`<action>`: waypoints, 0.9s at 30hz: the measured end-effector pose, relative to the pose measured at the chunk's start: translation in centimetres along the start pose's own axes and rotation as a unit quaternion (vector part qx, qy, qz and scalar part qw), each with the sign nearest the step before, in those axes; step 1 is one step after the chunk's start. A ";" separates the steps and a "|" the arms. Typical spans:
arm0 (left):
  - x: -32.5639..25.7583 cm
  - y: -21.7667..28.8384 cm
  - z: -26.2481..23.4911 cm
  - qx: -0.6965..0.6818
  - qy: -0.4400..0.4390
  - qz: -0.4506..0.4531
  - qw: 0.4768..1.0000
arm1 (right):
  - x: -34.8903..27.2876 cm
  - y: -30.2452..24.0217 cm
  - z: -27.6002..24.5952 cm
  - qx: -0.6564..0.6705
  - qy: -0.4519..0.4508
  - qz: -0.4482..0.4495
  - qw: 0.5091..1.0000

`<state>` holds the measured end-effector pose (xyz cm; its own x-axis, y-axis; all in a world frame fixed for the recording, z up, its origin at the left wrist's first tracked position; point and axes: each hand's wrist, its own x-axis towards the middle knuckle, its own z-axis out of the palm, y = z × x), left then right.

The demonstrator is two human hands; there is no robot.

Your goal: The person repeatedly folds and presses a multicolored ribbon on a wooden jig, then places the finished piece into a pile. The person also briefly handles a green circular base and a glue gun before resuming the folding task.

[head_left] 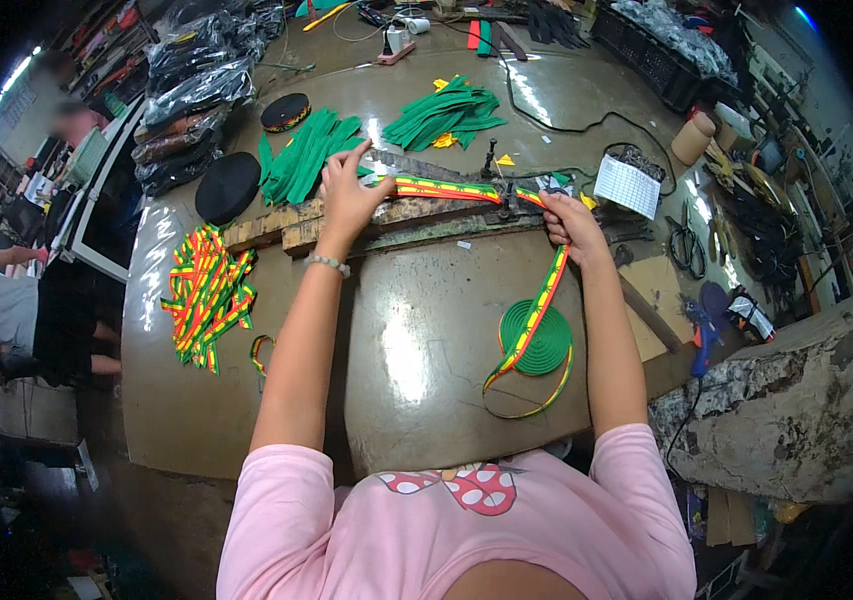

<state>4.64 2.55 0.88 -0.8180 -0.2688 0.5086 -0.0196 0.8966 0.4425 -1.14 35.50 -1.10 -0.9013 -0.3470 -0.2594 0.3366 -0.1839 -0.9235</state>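
Observation:
A red, yellow and green striped ribbon (pixel 446 189) lies stretched along a worn wooden bar (pixel 306 236) on the bench. At its left end is my left hand (pixel 348 200), thumb against the ribbon and index finger spread away from it. My right hand (pixel 574 228) pinches the ribbon just right of a small dark upright metal fixture (pixel 506 198) that the ribbon passes. From my right hand the ribbon runs down to a flat coiled roll (pixel 536 338), green on its upper face. A pile of cut striped ribbon pieces (pixel 208 295) lies left of my left forearm.
Bundles of green strips (pixel 314 155) lie beyond the bar, beside a black round roll (pixel 228 188). At right are scissors (pixel 686 243), a blue glue gun (pixel 703 335) and a white gridded paper (pixel 628 187). A black crate (pixel 651 60) stands far right. Another person (pixel 6 310) is at far left.

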 end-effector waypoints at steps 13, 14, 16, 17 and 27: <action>-5.2 5.4 -0.2 0.089 -0.099 0.295 0.946 | 0.4 0.4 -0.4 -0.022 -0.021 -0.021 0.999; -5.0 5.3 -0.6 0.088 -0.103 0.274 0.952 | 0.4 0.5 -0.5 -0.021 -0.020 -0.020 0.999; -4.3 4.7 -1.7 0.088 -0.104 0.226 0.965 | 0.4 0.5 -0.5 -0.022 -0.036 -0.021 0.999; -4.0 4.0 -2.6 0.059 -0.111 0.193 0.973 | 0.3 0.6 -0.5 -0.024 -0.040 -0.031 0.998; -5.9 -13.5 -20.9 -0.059 -0.236 -0.226 0.943 | -2.9 -4.5 3.8 -0.018 0.004 -0.121 0.993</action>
<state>21.72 -15.32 7.35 -0.9072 -0.4020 -0.1240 -0.3851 0.6750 0.6293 1.02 33.90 4.91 -0.9566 -0.2896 -0.0314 0.1006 -0.2275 -0.9686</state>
